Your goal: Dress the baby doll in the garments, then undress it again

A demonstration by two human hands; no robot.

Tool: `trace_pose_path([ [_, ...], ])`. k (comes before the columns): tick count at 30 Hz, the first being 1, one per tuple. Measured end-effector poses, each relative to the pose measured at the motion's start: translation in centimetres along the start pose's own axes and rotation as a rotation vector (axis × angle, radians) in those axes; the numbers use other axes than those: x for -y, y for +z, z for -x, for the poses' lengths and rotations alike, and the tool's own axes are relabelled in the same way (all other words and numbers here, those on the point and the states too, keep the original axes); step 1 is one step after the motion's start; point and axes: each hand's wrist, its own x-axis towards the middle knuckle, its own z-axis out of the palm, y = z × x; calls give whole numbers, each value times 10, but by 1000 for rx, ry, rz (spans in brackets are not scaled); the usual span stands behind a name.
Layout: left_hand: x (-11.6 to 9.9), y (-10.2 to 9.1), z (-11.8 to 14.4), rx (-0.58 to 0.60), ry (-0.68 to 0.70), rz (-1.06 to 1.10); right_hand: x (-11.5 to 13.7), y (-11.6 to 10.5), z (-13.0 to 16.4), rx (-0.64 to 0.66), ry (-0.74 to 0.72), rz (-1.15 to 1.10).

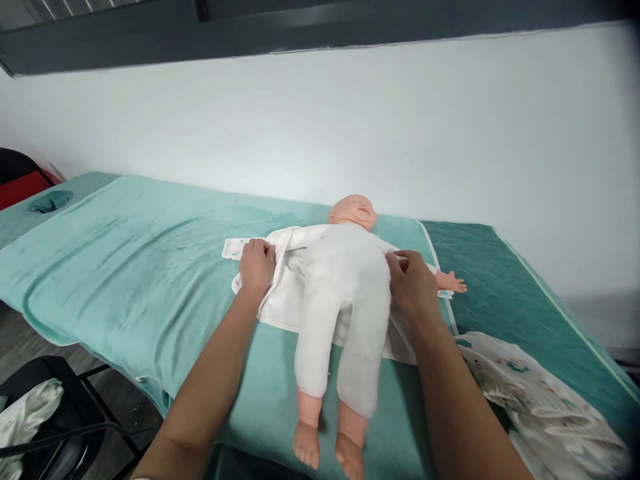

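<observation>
A baby doll [345, 267] with a soft white body lies on its back, head toward the wall and bare feet toward me. Under it a white baby shirt [280, 313] is spread open, with patterned cuffs at the sleeve ends. My left hand [257, 267] is closed on the shirt's left sleeve, near the cuff [235, 248]. At the doll's right side in the picture, my right hand [414, 283] has its fingers bent in a pinch at the shirt, partly hiding it. The doll's hand [453, 281] sticks out past that sleeve.
A teal cover [125, 247] lies over the massage bed, which has a face hole [50, 201] at its far left. Printed baby clothes [540, 387] are heaped at the right. A black chair [60, 400] with cloth on it stands at the lower left. Behind is a white wall [310, 127].
</observation>
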Motion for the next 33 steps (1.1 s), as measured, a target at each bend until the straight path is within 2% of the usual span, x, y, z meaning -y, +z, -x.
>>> trace_pose_path([
  [2,-2,-1,1,-2,4,-43,-6,-2,3,62,40,-8],
  [5,-4,-3,4,-35,-13,-163,-3,1,7,82,40,-48],
  [10,-4,-3,2,5,-62,-238,-1,10,9,154,141,-464],
  [13,-3,-3,1,20,-28,-163,-2,14,9,197,161,-623],
  [16,-8,-4,2,26,-7,112,0,18,9,213,161,-747],
  [19,-22,-6,3,59,-15,415,3,23,10,259,148,-856],
  [21,-36,-8,1,93,-27,538,3,26,11,328,131,-896],
  [25,-63,-14,-9,130,-72,646,2,29,13,479,61,-843],
  [29,-86,-29,-16,160,-113,657,-3,31,11,520,4,-783],
  [31,-100,-40,-13,241,-139,673,-5,33,10,532,-21,-779],
  [33,-115,-53,-4,378,-155,741,-7,36,9,540,-48,-782],
])
